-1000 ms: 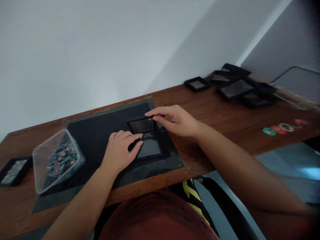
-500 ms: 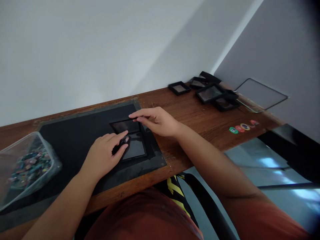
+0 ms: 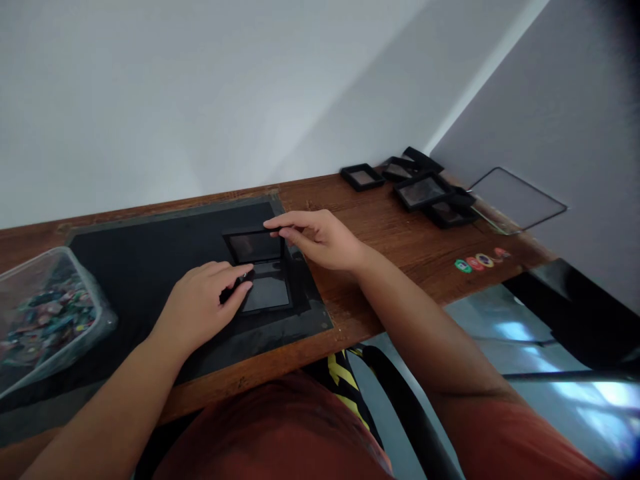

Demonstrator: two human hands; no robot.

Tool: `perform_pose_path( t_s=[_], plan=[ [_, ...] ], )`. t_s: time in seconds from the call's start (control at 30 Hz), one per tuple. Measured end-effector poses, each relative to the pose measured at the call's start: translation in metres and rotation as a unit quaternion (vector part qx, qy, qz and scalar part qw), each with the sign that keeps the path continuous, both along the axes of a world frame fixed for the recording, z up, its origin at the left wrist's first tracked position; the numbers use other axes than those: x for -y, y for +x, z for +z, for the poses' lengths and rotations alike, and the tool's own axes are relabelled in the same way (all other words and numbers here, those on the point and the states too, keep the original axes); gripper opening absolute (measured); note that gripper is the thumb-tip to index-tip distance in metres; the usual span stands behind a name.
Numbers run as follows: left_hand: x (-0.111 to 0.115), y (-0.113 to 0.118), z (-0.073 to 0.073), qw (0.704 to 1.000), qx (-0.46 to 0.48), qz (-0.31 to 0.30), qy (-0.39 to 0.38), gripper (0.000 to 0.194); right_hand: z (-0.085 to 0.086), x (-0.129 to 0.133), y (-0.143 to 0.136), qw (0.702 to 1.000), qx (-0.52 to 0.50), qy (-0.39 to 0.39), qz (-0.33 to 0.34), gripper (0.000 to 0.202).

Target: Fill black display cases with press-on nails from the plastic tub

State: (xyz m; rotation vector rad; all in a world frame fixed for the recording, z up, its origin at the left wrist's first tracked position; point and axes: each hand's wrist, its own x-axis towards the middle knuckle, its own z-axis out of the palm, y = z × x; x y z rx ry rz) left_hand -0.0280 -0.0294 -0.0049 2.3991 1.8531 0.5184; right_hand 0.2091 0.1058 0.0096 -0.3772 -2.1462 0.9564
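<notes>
A black hinged frame with clear film (image 3: pixel 267 293) lies on the black mat (image 3: pixel 150 247), its lid (image 3: pixel 256 247) tilted up at the back. My right hand (image 3: pixel 320 239) pinches the lid's upper right corner between thumb and fingers. At the frame's left edge, my left hand (image 3: pixel 207 300) has its thumb and fingers round a small dark item, partly hidden, over the lower half. What that item is cannot be made out.
A clear plastic tub (image 3: pixel 95 303) of small colourful pieces stands at the left. Several black frames (image 3: pixel 423 191) lie at the back right, near a wire-like loop (image 3: pixel 563 208). Round stickers (image 3: pixel 483 261) are on the wooden table (image 3: pixel 345 293) at the right.
The lid stands a little more upright, with my right hand still on its corner. My left hand has shifted slightly at the frame's left side. The whole view has moved a little.
</notes>
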Motion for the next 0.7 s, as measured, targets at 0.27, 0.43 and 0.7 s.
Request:
perform_pose_path(
  t_s=[0.27, 0.43, 0.7],
  plan=[
    [-0.0037, -0.0066, -0.0020, 1.000, 0.025, 0.001, 0.016, 0.034, 0.0011, 0.0009, 0.0025, 1.000, 0.016, 0.006, -0.010, 0.028],
    [-0.0039, -0.0080, -0.0026, 0.999, 0.040, 0.005, 0.017, 0.032, -0.0009, 0.0005, 0.0036, 0.999, 0.028, -0.029, -0.012, 0.032],
    [-0.0031, -0.0109, -0.0048, 0.997, 0.075, 0.026, -0.011, 0.030, -0.0053, -0.0027, -0.0003, 0.993, -0.011, -0.116, 0.017, 0.036]
  ],
)
